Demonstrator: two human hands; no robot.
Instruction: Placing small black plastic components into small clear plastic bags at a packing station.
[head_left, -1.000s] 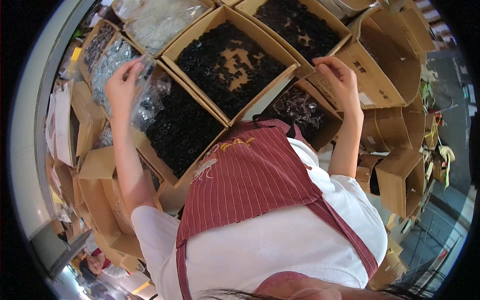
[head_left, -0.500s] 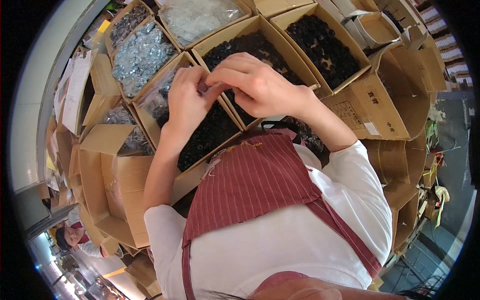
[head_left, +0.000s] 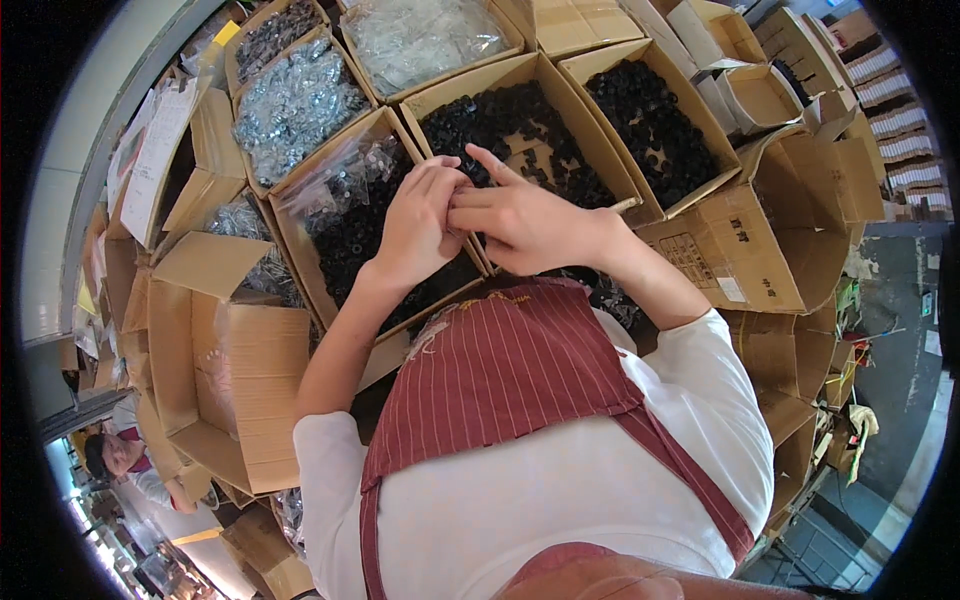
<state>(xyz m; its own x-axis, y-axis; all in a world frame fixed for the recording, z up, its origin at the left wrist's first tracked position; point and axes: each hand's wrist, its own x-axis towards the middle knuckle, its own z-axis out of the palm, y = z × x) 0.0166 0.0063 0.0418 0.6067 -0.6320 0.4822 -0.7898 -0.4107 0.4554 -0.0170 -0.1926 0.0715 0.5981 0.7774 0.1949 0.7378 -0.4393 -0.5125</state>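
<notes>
My left hand [head_left: 424,222] and my right hand [head_left: 530,222] meet above the open cartons in front of my apron. The left fingers are curled inward. My right fingers bend against them, with one finger raised. Whatever lies between the fingertips is hidden. Below the left hand, small black round parts [head_left: 345,250] fill a carton, and a clear plastic bag [head_left: 345,180] of small pieces lies at its far end. Past the right hand, more black parts [head_left: 490,120] lie in a second carton, whose cardboard bottom shows in places.
At the far right stands another carton of black parts [head_left: 650,115]. Pale blue, shiny small packets [head_left: 295,115] fill a carton at the far left, beside one with clear bags [head_left: 425,40]. An open carton [head_left: 270,400] stands by my left elbow. A co-worker [head_left: 125,455] is at lower left.
Both hands have come nearer to my body and closer together. One right finger now sticks up. More of the black parts in the second carton show.
</notes>
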